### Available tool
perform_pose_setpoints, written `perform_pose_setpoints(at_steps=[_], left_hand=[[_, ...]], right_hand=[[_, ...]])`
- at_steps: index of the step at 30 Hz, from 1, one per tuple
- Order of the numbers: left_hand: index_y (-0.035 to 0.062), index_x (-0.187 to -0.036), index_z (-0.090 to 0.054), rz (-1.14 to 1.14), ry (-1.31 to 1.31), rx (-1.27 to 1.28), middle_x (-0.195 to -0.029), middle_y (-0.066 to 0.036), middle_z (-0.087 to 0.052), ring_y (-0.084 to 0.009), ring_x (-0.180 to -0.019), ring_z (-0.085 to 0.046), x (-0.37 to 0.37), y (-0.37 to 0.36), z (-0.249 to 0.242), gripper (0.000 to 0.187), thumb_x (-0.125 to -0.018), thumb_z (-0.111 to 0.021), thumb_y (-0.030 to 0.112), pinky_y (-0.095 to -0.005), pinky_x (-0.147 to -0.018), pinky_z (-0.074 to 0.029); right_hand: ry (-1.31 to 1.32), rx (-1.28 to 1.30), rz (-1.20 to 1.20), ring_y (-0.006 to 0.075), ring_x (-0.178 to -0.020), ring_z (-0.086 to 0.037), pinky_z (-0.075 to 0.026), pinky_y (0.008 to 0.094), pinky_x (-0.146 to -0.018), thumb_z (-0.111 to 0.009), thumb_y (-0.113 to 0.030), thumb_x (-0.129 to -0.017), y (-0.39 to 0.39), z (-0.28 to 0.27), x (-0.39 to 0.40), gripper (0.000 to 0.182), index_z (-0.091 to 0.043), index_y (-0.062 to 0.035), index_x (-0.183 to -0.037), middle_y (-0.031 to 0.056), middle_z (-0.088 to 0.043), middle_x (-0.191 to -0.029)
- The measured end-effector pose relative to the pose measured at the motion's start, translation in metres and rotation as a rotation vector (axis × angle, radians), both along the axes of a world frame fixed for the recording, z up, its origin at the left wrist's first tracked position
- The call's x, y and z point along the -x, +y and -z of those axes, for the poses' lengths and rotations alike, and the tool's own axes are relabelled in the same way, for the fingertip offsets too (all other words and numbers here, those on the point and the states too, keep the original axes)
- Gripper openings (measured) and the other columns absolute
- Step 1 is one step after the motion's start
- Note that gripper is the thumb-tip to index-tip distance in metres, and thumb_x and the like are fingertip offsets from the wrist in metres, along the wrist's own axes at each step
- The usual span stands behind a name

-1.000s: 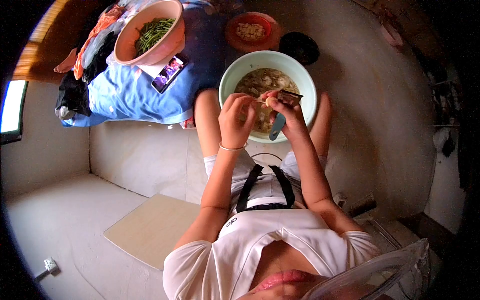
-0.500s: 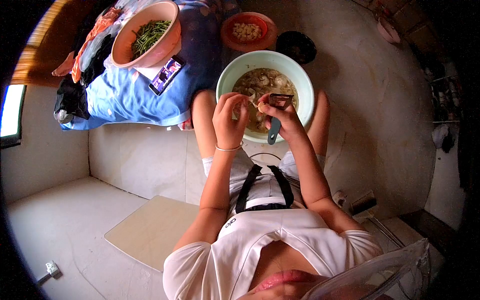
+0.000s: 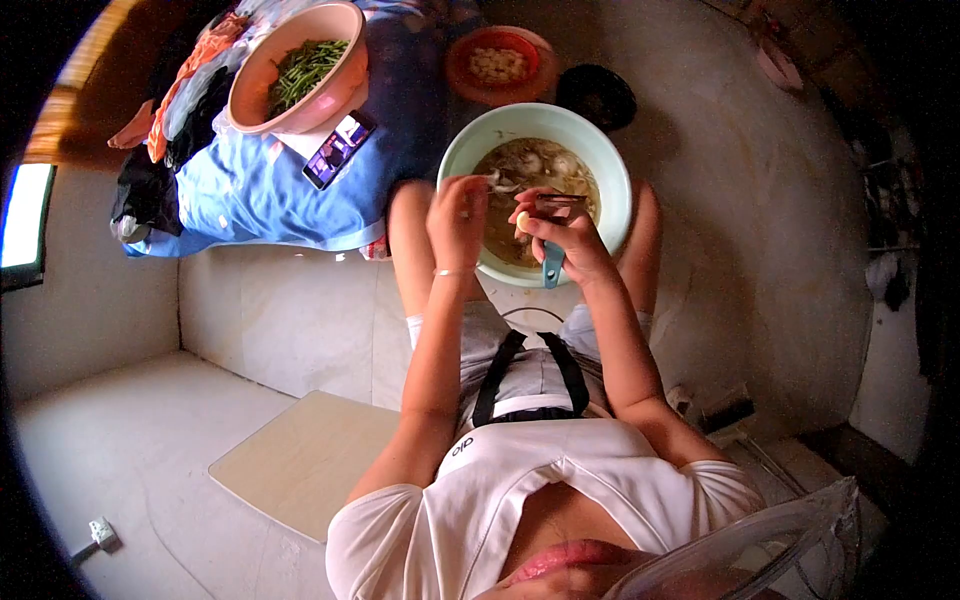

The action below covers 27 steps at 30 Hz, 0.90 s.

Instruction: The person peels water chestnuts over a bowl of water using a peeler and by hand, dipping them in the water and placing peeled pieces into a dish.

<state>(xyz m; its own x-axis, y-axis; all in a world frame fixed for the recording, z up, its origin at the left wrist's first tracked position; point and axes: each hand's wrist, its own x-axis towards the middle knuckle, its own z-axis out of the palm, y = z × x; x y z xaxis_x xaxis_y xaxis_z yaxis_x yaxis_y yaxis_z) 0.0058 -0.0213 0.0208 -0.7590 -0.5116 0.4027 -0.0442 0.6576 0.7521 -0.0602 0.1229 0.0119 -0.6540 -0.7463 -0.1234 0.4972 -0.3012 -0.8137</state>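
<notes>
My right hand grips a peeler by its blue-green handle, its dark head above my fingers. Between the thumb and fingertips of that same hand sits a pale clove that looks like garlic. My left hand, a bracelet on its wrist, hovers over the left rim with bent fingers blurred by motion; I cannot tell whether they hold anything. Below both hands stands a pale green basin of murky water, with pale pieces and skins floating in it.
Beyond the basin are a red bowl of pale cloves and a black bowl. On the blue-covered bed at left rest a pink basin of cut green beans, a lit phone and clothes. A beige board lies on the floor.
My left hand has drawn back left, away from the clove. My right hand has turned, so the peeler's head now shows edge-on, and the clove stays in its fingers.
</notes>
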Motion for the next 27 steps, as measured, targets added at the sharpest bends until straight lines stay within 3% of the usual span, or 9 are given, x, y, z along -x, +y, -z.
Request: perform_pose_setpoints(at_steps=[2, 4, 7, 10, 19, 21, 22, 24, 27], left_hand=[[0.0092, -0.089, -0.06, 0.21, -0.457, 0.316, -0.094, -0.011, -0.059, -0.0286, -0.083, -0.059, 0.025, -0.02, 0.107, 0.016, -0.08, -0.047, 0.014, -0.0401, -0.066, -0.049], [0.0088, -0.084, -0.065, 0.383, -0.954, 0.371, -0.092, -0.012, -0.062, -0.0291, -0.084, -0.061, 0.028, -0.005, 0.1, 0.021, -0.079, -0.046, 0.017, -0.0406, -0.069, -0.05], [0.0081, -0.085, -0.067, 0.42, -0.805, 0.303, -0.091, -0.014, -0.064, -0.0272, -0.083, -0.063, 0.043, -0.001, 0.15, 0.022, -0.078, -0.047, 0.017, -0.0387, -0.069, -0.05], [0.0108, -0.088, -0.067, 0.565, -1.063, 0.51, -0.094, -0.008, -0.065, -0.0243, -0.087, -0.063, 0.051, 0.006, 0.174, 0.021, -0.078, -0.05, 0.015, -0.0346, -0.069, -0.05], [0.0103, -0.095, -0.065, 0.461, -1.077, 0.536, -0.102, -0.008, -0.063, -0.0244, -0.088, -0.062, 0.039, 0.01, 0.099, 0.022, -0.079, -0.051, 0.018, -0.0329, -0.071, -0.049], [0.0052, -0.099, -0.062, 0.321, -0.618, 0.202, -0.103, -0.009, -0.062, -0.0212, -0.086, -0.062, 0.027, 0.008, 0.078, 0.024, -0.085, -0.049, 0.019, -0.03, -0.074, -0.047], [0.0052, -0.099, -0.062, 0.318, -0.619, 0.202, -0.103, -0.009, -0.062, -0.0212, -0.086, -0.062, 0.023, 0.008, 0.079, 0.024, -0.085, -0.049, 0.019, -0.03, -0.074, -0.047], [0.0016, -0.105, -0.059, 0.399, -0.038, -0.737, -0.102, -0.006, -0.06, -0.0146, -0.085, -0.058, 0.015, 0.008, 0.073, 0.028, -0.091, -0.045, 0.022, -0.0268, -0.075, -0.046], [0.0009, -0.112, -0.055, 0.574, 0.04, -0.941, -0.101, -0.003, -0.059, -0.0105, -0.085, -0.053, 0.004, 0.013, 0.036, 0.032, -0.093, -0.043, 0.023, -0.0253, -0.076, -0.045]], right_hand=[[0.021, -0.009, 0.008, 0.0134, -0.07, -0.061, -0.045, 0.0214, -0.045, -0.067, -0.012, -0.075, 0.001, 0.006, 0.001, 0.029, -0.057, -0.001, -0.1, 0.0094, -0.063, -0.086], [0.017, -0.022, 0.03, 0.0134, -0.07, -0.061, -0.044, 0.0218, -0.044, -0.068, -0.012, -0.075, 0.001, 0.005, 0.0, 0.028, -0.058, -0.0008, -0.098, 0.0093, -0.063, -0.085], [0.039, -0.033, 0.051, 0.0132, -0.071, -0.06, -0.044, 0.0221, -0.045, -0.068, -0.014, -0.075, 0.005, 0.012, 0.004, 0.025, -0.059, -0.0008, -0.094, 0.0087, -0.062, -0.083], [0.04, -0.046, 0.061, 0.0134, -0.071, -0.06, -0.044, 0.0218, -0.045, -0.068, -0.015, -0.075, 0.006, 0.012, 0.006, 0.024, -0.06, -0.0011, -0.094, 0.0091, -0.063, -0.083], [0.065, -0.126, 0.095, 0.0086, -0.063, -0.054, -0.041, 0.0202, -0.045, -0.066, -0.012, -0.077, 0.008, 0.016, 0.011, 0.019, -0.059, -0.0016, -0.091, 0.0096, -0.061, -0.085], [0.081, -0.125, 0.094, 0.008, -0.062, -0.053, -0.04, 0.0205, -0.045, -0.065, -0.012, -0.078, 0.008, 0.014, 0.011, 0.018, -0.059, -0.0017, -0.092, 0.0084, -0.061, -0.085], [0.079, -0.128, 0.111, 0.0078, -0.062, -0.053, -0.04, 0.0207, -0.045, -0.064, -0.011, -0.078, 0.007, 0.013, 0.011, 0.017, -0.059, -0.0018, -0.092, 0.0071, -0.061, -0.085], [0.077, -0.131, 0.125, 0.0076, -0.063, -0.053, -0.039, 0.0209, -0.045, -0.064, -0.011, -0.079, 0.005, 0.014, 0.011, 0.017, -0.059, -0.0019, -0.092, 0.0058, -0.061, -0.085], [0.047, -0.155, 0.143, 0.009, -0.071, -0.058, -0.041, 0.0217, -0.045, -0.064, -0.015, -0.079, 0.002, 0.024, 0.009, 0.021, -0.059, -0.0037, -0.096, 0.005, -0.062, -0.087]])
